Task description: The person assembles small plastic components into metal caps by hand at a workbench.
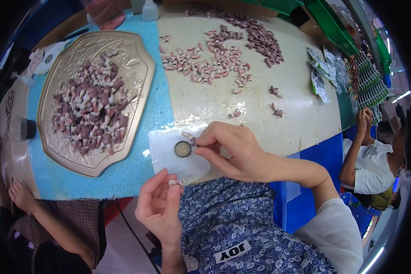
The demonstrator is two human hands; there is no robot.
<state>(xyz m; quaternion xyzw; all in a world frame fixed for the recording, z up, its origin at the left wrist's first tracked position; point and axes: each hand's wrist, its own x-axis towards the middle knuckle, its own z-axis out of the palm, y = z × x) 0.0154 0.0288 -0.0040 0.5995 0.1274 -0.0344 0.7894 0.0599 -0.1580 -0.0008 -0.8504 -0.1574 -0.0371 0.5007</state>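
My right hand (pixel 239 153) pinches a small mauve-and-white figurine part (pixel 192 140) between thumb and fingertips. It hovers by the rim of a round, crimped bottle cap (pixel 182 149), which seems to hold something pale. Under the cap lies a white sheet (pixel 162 145) at the table's near edge. Lower and to the left, my left hand (pixel 162 210) is closed in a pinch on a small pink-and-white piece (pixel 176 182). What that piece is exactly is too small to tell.
A gold tray (pixel 141 84) heaped with mauve-and-white parts (pixel 93 102) stands on a blue mat (pixel 162 118) to the left. Pink pieces (pixel 210 64) and mauve pieces (pixel 265 43) lie scattered at the back. Plastic packets (pixel 322 68) sit far right. Other people's hands (pixel 23 196) work at both sides.
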